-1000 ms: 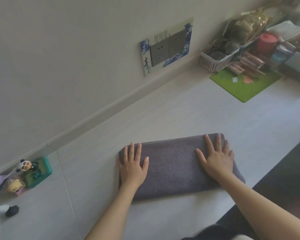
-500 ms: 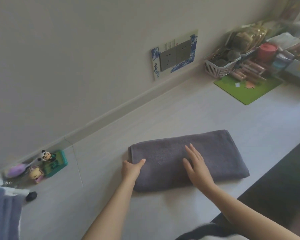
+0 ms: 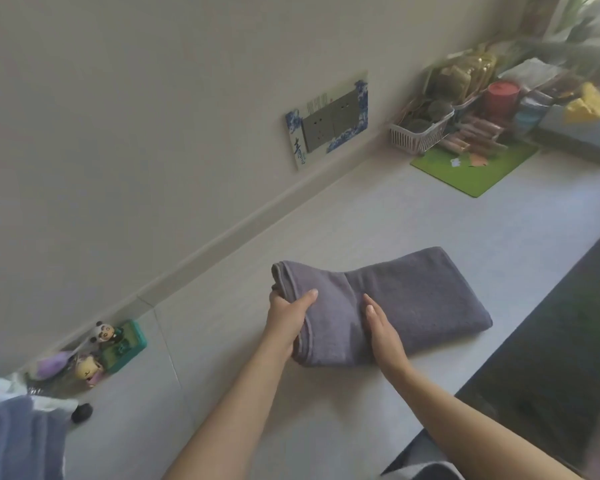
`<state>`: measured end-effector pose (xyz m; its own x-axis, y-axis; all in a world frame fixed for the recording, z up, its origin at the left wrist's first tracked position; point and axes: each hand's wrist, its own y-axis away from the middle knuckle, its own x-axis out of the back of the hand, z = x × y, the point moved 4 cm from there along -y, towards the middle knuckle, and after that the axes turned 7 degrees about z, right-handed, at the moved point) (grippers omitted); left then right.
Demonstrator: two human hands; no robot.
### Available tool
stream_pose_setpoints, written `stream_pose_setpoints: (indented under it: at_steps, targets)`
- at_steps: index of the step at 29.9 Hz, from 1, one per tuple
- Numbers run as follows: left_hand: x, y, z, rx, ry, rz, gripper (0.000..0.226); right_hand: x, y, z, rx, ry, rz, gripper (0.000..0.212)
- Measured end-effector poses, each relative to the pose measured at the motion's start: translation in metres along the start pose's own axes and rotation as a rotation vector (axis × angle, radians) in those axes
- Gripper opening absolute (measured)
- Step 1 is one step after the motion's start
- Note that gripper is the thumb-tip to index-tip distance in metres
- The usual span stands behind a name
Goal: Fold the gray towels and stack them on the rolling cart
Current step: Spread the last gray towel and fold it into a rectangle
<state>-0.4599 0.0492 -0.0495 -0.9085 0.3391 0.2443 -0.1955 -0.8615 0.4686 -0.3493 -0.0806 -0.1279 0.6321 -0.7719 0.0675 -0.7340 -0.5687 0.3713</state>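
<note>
Folded gray terry towel [image 3: 388, 306] lies mid-table, long axis w/ the wall edge; left hand [image 3: 286, 320] grips its lifted left end, right hand [image 3: 381, 330] flat and uncurled, edge-on at the middle, marking the fold line.

You're in a home, pale counter [image 3: 361, 216] along the wall, decorated wall sockets [image 3: 329, 124], toy figurines [image 3: 101, 344], white basket [image 3: 418, 135] of household clutter.

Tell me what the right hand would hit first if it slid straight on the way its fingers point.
Likely nothing but the gray towel it presses; the right hand points toward the wall, beyond bare counter. Depth is uncertain.
</note>
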Motion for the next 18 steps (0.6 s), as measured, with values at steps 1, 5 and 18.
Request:
stream_pose_setpoints:
  at_steps: [1, 5, 18]
  targets:
    - [-0.006, 0.005, 0.007, -0.040, -0.023, -0.004, 0.049, -0.002, 0.000, -0.001, -0.009, -0.032, -0.014, 0.039]
    - [-0.044, 0.026, 0.037, -0.216, -0.220, -0.034, 0.048, 0.005, -0.010, -0.002, -0.183, -0.239, -0.120, 0.047]
    - [-0.205, 0.052, 0.068, -0.514, -0.548, 0.031, 0.044, 0.176, -0.082, -0.031, -0.160, 0.129, 0.123, 0.045]
